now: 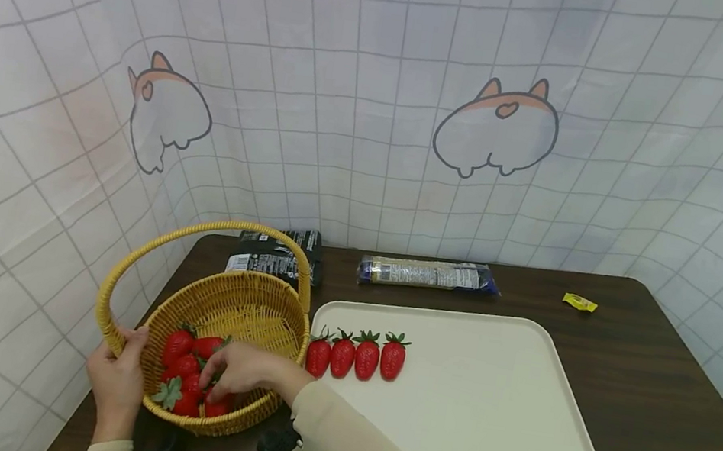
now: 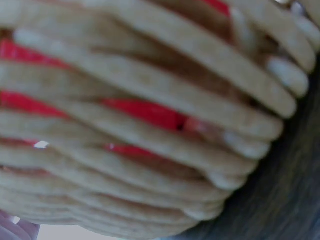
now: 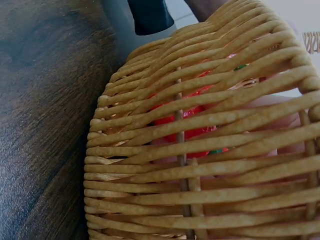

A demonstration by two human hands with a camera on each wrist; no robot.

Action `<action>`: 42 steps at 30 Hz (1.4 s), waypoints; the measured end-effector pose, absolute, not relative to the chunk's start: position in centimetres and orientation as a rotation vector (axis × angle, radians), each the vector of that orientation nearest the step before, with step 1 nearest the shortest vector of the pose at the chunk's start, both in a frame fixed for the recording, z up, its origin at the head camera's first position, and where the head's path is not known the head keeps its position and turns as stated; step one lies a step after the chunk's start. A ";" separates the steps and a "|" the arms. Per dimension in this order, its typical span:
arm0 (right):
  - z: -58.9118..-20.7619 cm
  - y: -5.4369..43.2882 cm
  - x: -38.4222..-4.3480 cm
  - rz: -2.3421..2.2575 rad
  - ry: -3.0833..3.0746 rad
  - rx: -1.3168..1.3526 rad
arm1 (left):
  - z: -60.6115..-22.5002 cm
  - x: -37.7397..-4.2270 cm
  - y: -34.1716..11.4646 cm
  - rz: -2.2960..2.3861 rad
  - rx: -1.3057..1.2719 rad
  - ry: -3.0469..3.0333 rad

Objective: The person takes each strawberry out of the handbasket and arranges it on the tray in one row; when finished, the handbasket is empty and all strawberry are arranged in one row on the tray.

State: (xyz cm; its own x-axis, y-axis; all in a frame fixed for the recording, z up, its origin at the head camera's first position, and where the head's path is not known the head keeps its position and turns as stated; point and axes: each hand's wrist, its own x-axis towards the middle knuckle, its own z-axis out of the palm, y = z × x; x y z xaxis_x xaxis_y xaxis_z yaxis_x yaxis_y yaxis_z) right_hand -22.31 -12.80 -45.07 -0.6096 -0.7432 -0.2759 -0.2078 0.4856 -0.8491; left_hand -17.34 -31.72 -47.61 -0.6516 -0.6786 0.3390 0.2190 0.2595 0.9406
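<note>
Your left hand [image 1: 118, 380] grips one wicker basket [image 1: 246, 303]; your right hand [image 1: 248, 365] is among its overlapping strawberries [image 1: 182, 366], its hold indeterminable. Alongside, one cream tray [image 1: 460, 409] bears four strawberries [image 1: 366, 361]; behind lie one black packet [image 1: 264, 252], one long packet [image 1: 429, 274], one yellow wrapper [image 1: 579, 302].

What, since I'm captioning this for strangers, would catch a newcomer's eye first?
Probably the yellow basket at left, with the left hand at its side and the right hand among the strawberries inside. Next, four strawberries stand out, lined up near the far left corner of the white tray.
</note>
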 end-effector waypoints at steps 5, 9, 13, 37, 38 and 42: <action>-45.0 -12.7 -22.3 -1.007 2.118 -0.828 | -47.5 -17.3 -31.7 -1.466 0.412 -1.791; -45.1 -12.8 -22.4 -0.983 2.152 -0.845 | -47.6 -17.3 -31.8 -1.428 0.416 -1.818; -45.3 -12.9 -22.3 -1.090 2.162 -0.794 | -47.6 -17.3 -31.8 -1.404 0.408 -1.827; -44.4 -11.8 -22.3 -1.620 1.933 -0.759 | -47.8 -17.2 -32.1 -1.408 0.431 -1.828; -44.3 -11.7 -22.3 -1.604 1.987 -0.789 | -47.8 -17.2 -32.1 -1.408 0.430 -1.830; -43.6 -10.7 -22.3 -1.568 2.146 -0.906 | -47.7 -17.4 -32.1 -1.417 0.416 -1.838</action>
State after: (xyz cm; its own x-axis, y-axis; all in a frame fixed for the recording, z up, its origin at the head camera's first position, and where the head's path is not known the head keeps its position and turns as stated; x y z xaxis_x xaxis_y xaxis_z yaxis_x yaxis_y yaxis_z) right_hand -22.30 -10.74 -43.61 -0.7423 -0.6625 0.1002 -0.2970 0.1913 -0.9355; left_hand -17.37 -32.12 -47.66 -0.6548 -0.6593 0.3695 0.1895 0.3301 0.9247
